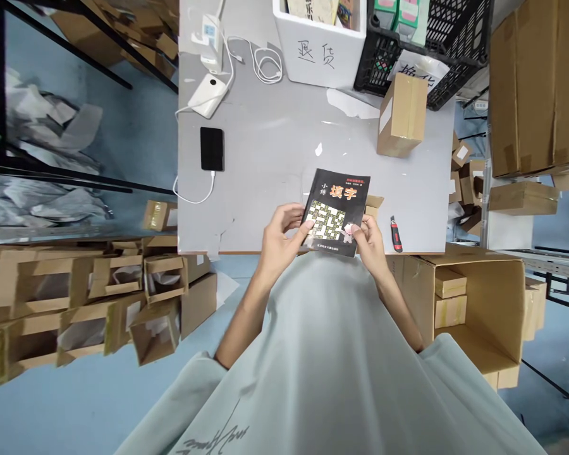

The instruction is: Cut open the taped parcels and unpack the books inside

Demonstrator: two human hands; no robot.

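Observation:
A black-covered book (337, 208) with a crossword grid and orange characters on its front is held between my two hands at the near edge of the table. My left hand (287, 230) grips its left side, thumb on the cover and fingers partly behind. On the lower right corner, my right hand (367, 240) pinches the book with its thumb on top. Part of a small cardboard box (374, 203) shows behind the book, mostly hidden. To the right of my right hand lies a red and black box cutter (396, 234).
On the grey table (265, 145) stand a taped carton (402, 115), a white foam bin (320, 47) and a black plastic crate (443, 69). A black phone (212, 148), white power bank (207, 96) and cables lie left. A large open carton (478, 259) stands at the lower right.

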